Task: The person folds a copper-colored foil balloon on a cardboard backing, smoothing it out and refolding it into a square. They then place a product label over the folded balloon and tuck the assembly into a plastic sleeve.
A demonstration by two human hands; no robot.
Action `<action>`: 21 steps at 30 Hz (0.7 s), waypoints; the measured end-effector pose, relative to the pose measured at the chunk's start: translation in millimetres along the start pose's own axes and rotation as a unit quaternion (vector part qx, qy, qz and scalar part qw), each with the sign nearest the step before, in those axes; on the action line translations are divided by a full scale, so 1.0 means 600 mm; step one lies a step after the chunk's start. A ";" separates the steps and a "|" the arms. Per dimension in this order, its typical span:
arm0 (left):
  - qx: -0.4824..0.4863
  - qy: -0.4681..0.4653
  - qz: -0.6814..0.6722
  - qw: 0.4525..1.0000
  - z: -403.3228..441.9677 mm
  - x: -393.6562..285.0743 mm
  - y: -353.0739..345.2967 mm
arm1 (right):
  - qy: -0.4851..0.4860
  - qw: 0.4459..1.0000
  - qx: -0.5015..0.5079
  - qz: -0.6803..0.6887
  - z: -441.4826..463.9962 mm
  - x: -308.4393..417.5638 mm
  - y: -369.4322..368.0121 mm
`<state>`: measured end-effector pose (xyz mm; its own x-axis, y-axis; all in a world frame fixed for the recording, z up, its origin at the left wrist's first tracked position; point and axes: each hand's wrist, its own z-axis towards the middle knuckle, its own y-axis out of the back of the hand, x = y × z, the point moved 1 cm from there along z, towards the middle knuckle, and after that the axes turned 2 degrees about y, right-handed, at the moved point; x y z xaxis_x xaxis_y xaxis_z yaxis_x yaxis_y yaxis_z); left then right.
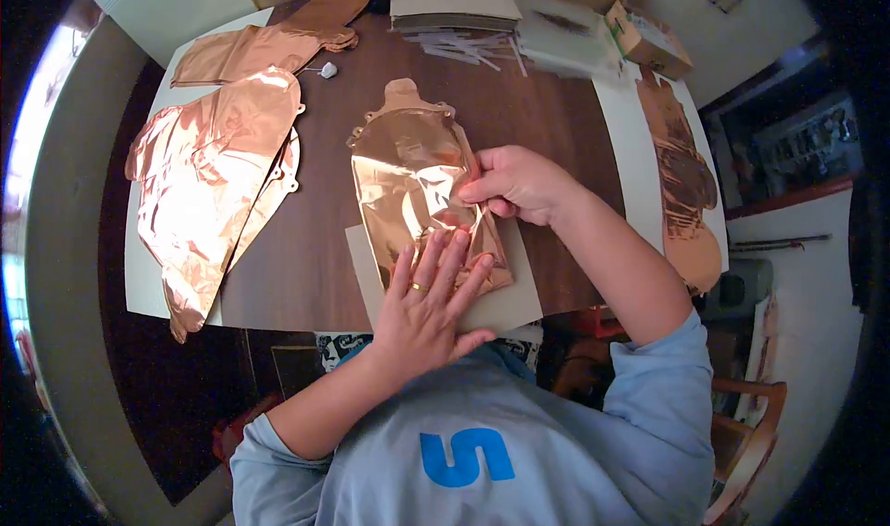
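Observation:
A flat rose-gold foil balloon (399,169) lies in front of me, with small tabs along its upper edge and a rounded tongue at the top. Its lower part rests over a pale card sheet (514,308) at the table's near edge. My left hand (422,313), with a ring on one finger, lies open and flat on the balloon's lower part, fingers spread. At the balloon's right edge, my right hand (519,185) pinches the foil between thumb and fingers. The foil is creased between the two hands.
More flat foil balloons (209,155) lie on the left, with another foil stack (278,44) behind them. A stack of card (454,2), thin white strips (464,46), clear plastic bags (565,35) and a small box (649,39) stand at the back. Folded foil (681,174) lies on the right.

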<state>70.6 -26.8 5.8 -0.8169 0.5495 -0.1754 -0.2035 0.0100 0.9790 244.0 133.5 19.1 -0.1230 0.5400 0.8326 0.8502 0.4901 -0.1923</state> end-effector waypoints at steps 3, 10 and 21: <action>-0.006 -0.011 0.009 1.000 0.000 0.001 0.004 | 0.022 0.999 0.035 -0.019 -0.007 0.008 0.016; -0.002 -0.028 0.018 0.999 0.001 -0.002 0.000 | 0.044 0.992 -0.026 -0.117 -0.003 0.011 0.005; 0.049 -0.091 -0.017 0.995 0.007 0.003 0.003 | 0.029 0.994 -0.050 -0.092 0.012 0.003 0.021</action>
<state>70.8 -22.4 7.4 -0.6976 0.6895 -0.1950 -0.1680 0.1072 0.9799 250.7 145.9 14.4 -0.2549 0.4062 0.8775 0.8631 0.5048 0.0171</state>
